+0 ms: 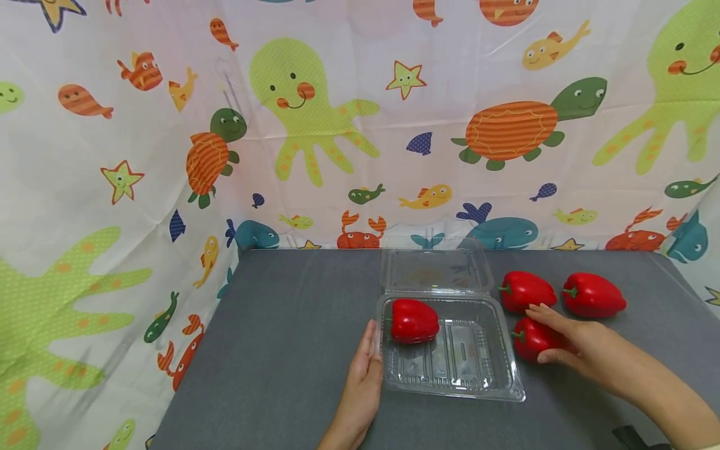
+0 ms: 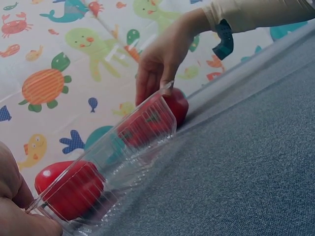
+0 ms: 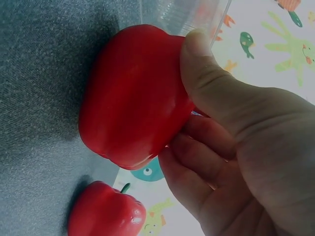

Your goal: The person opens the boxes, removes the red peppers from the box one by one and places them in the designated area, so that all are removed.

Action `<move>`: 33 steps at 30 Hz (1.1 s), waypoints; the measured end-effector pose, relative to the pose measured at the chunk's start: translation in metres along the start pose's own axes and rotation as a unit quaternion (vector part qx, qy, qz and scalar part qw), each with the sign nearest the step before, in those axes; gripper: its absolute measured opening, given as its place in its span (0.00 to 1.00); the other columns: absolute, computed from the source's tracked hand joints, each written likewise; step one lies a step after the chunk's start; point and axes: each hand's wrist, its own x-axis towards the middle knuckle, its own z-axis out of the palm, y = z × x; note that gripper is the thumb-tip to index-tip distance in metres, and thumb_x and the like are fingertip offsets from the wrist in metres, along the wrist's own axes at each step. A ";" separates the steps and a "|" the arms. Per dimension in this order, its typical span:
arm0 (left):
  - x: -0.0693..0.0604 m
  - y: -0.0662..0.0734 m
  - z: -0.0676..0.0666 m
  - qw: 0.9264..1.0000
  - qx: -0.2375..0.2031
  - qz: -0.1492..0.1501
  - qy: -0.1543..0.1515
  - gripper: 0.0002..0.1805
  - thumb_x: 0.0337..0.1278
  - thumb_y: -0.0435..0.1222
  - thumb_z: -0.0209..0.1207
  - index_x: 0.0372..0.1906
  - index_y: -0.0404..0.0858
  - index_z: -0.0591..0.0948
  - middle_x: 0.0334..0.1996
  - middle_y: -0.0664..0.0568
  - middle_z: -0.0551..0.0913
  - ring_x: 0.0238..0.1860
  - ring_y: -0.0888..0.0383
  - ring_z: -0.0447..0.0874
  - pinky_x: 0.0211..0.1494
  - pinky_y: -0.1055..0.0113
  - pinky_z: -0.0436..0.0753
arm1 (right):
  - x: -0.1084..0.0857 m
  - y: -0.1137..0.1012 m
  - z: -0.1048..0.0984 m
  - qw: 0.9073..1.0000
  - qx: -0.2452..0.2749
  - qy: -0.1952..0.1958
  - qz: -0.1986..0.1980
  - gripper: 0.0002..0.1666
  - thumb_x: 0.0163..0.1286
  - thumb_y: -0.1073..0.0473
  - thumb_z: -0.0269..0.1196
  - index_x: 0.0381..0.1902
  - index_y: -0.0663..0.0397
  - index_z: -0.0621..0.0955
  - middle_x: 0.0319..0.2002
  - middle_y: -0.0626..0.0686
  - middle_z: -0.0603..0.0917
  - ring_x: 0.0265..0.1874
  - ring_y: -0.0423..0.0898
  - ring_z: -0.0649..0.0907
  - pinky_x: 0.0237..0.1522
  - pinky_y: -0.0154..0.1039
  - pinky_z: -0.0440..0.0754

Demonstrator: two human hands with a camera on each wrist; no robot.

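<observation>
A clear plastic clamshell container (image 1: 464,369) lies with its lid (image 1: 435,269) folded back. One red bell pepper (image 1: 415,322) sits inside at the left. My left hand (image 1: 362,381) holds the container's left rim, thumb and fingers pinching it in the left wrist view. To the right of the container, my right hand (image 1: 590,350) grips a second red bell pepper (image 3: 135,98), which is on the table. Thumb and fingers lie on opposite sides of it; its far side is hidden in the right wrist view.
Two more red bell peppers, one behind the gripped pepper (image 1: 527,292) and one farther right (image 1: 594,295), lie on the grey tabletop (image 1: 292,350). A curtain (image 1: 337,206) printed with sea animals hangs along the table's back edge and sides.
</observation>
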 end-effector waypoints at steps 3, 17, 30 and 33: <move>0.001 -0.002 0.000 1.000 -0.005 -0.005 0.001 0.34 0.85 0.28 0.37 0.87 0.39 0.46 0.87 0.49 0.44 0.85 0.54 0.39 0.80 0.74 0.49 | 0.000 0.001 0.000 1.000 -0.004 0.000 0.002 0.52 0.53 0.45 0.82 0.73 0.58 0.77 0.60 0.66 0.85 0.50 0.63 0.88 0.44 0.56 0.91; 0.000 0.000 0.001 1.000 -0.012 0.007 -0.004 0.34 0.84 0.28 0.36 0.87 0.39 0.46 0.87 0.48 0.44 0.86 0.52 0.39 0.76 0.82 0.51 | 0.001 -0.001 -0.003 1.000 0.000 0.001 -0.012 0.53 0.53 0.45 0.83 0.74 0.56 0.76 0.61 0.66 0.85 0.51 0.64 0.88 0.42 0.53 0.91; 0.000 0.000 0.003 1.000 0.003 -0.004 0.012 0.34 0.84 0.28 0.38 0.87 0.41 0.48 0.86 0.47 0.46 0.85 0.52 0.41 0.75 0.83 0.51 | 0.002 -0.066 -0.027 0.996 0.030 0.059 -0.059 0.47 0.63 0.40 0.76 0.78 0.41 0.74 0.62 0.54 0.87 0.43 0.43 0.90 0.43 0.45 0.92; 0.000 0.000 0.000 1.000 0.011 -0.004 0.015 0.34 0.84 0.28 0.39 0.87 0.42 0.49 0.86 0.47 0.47 0.85 0.52 0.41 0.74 0.84 0.52 | 0.011 -0.087 -0.022 0.994 0.029 0.074 -0.075 0.47 0.66 0.39 0.74 0.80 0.38 0.71 0.69 0.53 0.82 0.38 0.38 0.89 0.43 0.42 0.91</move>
